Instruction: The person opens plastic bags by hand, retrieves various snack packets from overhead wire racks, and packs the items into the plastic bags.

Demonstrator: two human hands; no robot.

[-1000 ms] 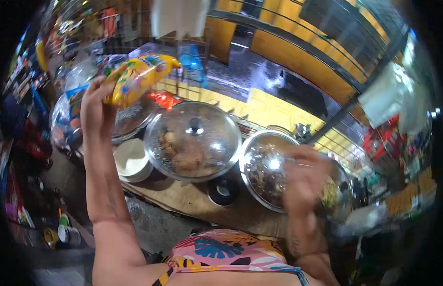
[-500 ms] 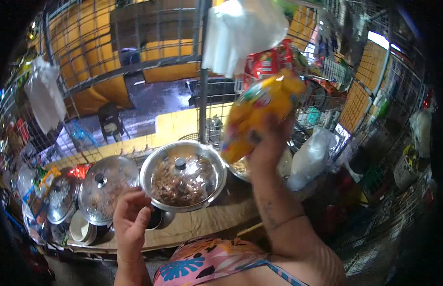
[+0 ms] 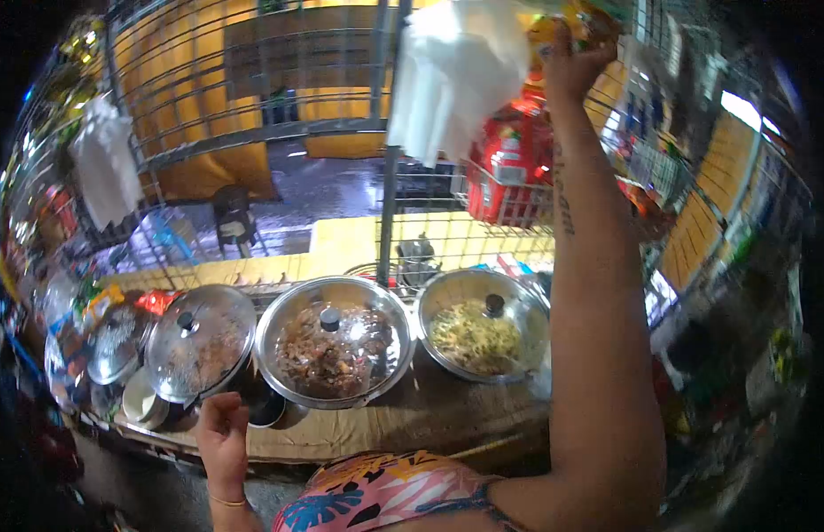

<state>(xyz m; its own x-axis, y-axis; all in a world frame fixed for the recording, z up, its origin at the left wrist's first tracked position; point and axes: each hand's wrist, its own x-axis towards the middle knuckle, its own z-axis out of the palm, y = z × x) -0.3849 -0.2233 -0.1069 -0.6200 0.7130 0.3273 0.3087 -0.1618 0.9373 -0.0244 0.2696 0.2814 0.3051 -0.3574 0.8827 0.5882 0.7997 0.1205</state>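
One empty-looking left hand (image 3: pixel 224 436) hung near a glass lid (image 3: pixel 203 324), fingers loosely curled closed; my right hand (image 3: pixel 575 73) gripped the yellow bag (image 3: pixel 541 37), which I had just raised, so it was now above the red packs (image 3: pixel 509 168).

Open tabletop (image 3: pixel 376 432) in front of the meat pot (image 3: pixel 335 403): I could pass low there, or through the air above its lid. Obstructing me: the left hand (image 3: pixel 223 441) at its front left; 2 lidded neighbours, left pot (image 3: pixel 177 396) and right pot (image 3: pixel 476 378), beside it; grille post (image 3: pixel 388 199) and white bags (image 3: pixel 456 80) behind it, rightward.
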